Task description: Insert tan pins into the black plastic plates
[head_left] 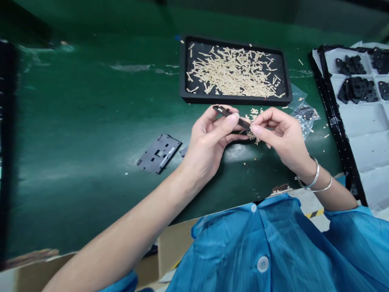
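Observation:
My left hand (212, 138) and my right hand (281, 136) meet above the green table (91, 121), both pinching a thin flat black plastic part (229, 115) held edge-on between them. The left thumb and fingers wrap its left end; the right fingertips grip its right end. Small beige paper strips lie on the table just under the hands. A second flat black part (158, 153) with cut-outs lies on the table to the left of my left hand.
A black tray (182, 69) full of beige peeled strips sits just beyond the hands. A clear plastic bag (304, 113) with black parts lies right of it. A white compartment tray (364, 121) with black parts stands at the right. Cardboard box edge near my body.

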Demonstrator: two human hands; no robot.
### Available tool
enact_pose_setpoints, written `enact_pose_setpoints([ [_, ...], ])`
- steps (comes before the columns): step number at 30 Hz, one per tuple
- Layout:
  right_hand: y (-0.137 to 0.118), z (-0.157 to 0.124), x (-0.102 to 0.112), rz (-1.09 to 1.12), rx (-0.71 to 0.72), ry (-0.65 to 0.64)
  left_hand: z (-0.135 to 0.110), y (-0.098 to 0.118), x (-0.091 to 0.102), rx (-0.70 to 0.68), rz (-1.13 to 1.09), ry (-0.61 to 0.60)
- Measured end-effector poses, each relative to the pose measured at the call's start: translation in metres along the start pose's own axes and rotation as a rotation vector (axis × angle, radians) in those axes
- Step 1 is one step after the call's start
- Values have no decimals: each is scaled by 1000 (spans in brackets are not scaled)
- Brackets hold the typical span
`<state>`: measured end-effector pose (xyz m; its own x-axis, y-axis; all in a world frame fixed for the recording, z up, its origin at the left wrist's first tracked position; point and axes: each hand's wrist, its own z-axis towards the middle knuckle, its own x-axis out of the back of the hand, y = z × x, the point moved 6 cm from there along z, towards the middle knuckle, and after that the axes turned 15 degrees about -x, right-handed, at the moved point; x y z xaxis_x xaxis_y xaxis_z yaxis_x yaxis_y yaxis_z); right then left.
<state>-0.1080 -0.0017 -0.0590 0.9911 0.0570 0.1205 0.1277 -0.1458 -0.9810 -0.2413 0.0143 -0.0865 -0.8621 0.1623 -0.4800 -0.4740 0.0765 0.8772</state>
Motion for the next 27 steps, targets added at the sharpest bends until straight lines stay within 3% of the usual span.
enact_pose_setpoints([
  [4,1,2,4,70,-6,-13,2,-3,3,54,-21,0],
  [15,1,1,4,26,-51,27,3,-4,5,59,-30,14],
  [27,1,3,2,3,-77,-20,0,-5,5,92,-16,40],
])
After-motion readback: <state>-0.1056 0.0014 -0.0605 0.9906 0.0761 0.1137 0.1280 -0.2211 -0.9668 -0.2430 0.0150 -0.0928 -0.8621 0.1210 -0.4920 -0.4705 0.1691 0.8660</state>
